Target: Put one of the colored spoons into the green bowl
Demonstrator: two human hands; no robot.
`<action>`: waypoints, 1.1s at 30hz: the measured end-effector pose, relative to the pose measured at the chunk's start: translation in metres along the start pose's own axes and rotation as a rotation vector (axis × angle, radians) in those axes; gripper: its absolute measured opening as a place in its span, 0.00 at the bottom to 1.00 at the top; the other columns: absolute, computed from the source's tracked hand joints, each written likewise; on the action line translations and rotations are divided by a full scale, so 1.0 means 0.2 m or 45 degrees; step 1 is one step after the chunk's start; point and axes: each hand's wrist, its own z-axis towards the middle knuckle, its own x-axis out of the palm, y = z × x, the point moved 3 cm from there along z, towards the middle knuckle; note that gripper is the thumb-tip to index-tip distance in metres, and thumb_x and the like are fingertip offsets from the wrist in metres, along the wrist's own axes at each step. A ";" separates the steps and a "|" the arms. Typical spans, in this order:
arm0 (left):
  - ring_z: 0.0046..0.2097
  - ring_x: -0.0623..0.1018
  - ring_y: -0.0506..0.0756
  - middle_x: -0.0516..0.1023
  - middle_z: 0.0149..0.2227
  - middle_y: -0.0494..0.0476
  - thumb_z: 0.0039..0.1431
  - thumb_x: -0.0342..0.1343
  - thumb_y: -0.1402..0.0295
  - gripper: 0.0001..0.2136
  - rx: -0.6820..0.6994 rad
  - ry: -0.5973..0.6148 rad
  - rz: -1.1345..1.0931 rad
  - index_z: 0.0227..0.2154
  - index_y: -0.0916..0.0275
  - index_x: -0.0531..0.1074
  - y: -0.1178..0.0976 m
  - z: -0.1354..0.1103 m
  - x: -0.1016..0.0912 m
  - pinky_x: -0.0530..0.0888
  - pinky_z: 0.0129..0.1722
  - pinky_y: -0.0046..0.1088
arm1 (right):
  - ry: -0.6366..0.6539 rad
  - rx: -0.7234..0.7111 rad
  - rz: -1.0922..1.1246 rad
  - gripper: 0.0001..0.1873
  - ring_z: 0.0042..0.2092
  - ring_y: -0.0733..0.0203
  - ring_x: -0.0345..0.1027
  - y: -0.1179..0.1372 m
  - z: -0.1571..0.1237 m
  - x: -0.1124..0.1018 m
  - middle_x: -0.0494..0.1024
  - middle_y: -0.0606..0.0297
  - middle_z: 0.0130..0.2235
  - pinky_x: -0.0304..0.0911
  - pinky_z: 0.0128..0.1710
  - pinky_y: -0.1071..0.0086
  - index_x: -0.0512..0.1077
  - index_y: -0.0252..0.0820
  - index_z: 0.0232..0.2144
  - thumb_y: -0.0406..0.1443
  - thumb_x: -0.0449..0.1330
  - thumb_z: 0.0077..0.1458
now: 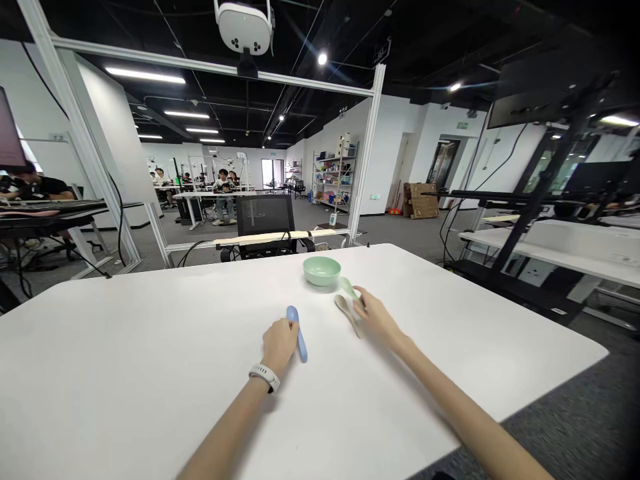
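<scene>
My left hand (279, 342), with a white watch on the wrist, rests on the white table (150, 347), its fingers curled against a blue spoon (299, 335) that lies flat beside it. My right hand (376, 317) reaches forward and pinches the handle of a pale green spoon (349, 288), whose bowl points toward a mint green bowl (321, 270). A beige spoon (346, 311) lies on the table just left of my right hand. The green bowl stands upright near the table's far edge.
A black office chair (265, 220) and a metal frame (367, 153) stand behind the table. Desks with seated people are at the far left and back. Another white desk (555, 250) and a black stand are at the right.
</scene>
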 end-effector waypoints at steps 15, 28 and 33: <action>0.50 0.84 0.60 0.87 0.48 0.67 0.72 0.36 0.63 0.25 -0.040 -0.007 0.266 0.41 0.64 0.81 -0.06 -0.02 0.02 0.71 0.46 0.34 | 0.015 0.055 -0.240 0.25 0.47 0.47 0.77 -0.71 -0.02 -0.08 0.80 0.52 0.44 0.70 0.51 0.59 0.76 0.38 0.58 0.42 0.48 0.69; 0.50 0.84 0.59 0.88 0.47 0.66 0.73 0.35 0.64 0.26 -0.011 -0.013 0.294 0.42 0.64 0.81 -0.07 -0.03 0.02 0.71 0.45 0.33 | -0.015 0.060 -0.150 0.26 0.42 0.51 0.74 -0.75 -0.02 -0.10 0.74 0.53 0.44 0.70 0.52 0.57 0.77 0.37 0.58 0.42 0.48 0.69; 0.51 0.84 0.60 0.88 0.48 0.66 0.73 0.35 0.63 0.25 -0.014 -0.017 0.291 0.43 0.65 0.81 -0.07 -0.03 0.02 0.71 0.46 0.33 | -0.033 0.067 -0.140 0.24 0.42 0.50 0.74 -0.76 -0.02 -0.10 0.73 0.53 0.43 0.71 0.52 0.57 0.78 0.39 0.55 0.42 0.49 0.69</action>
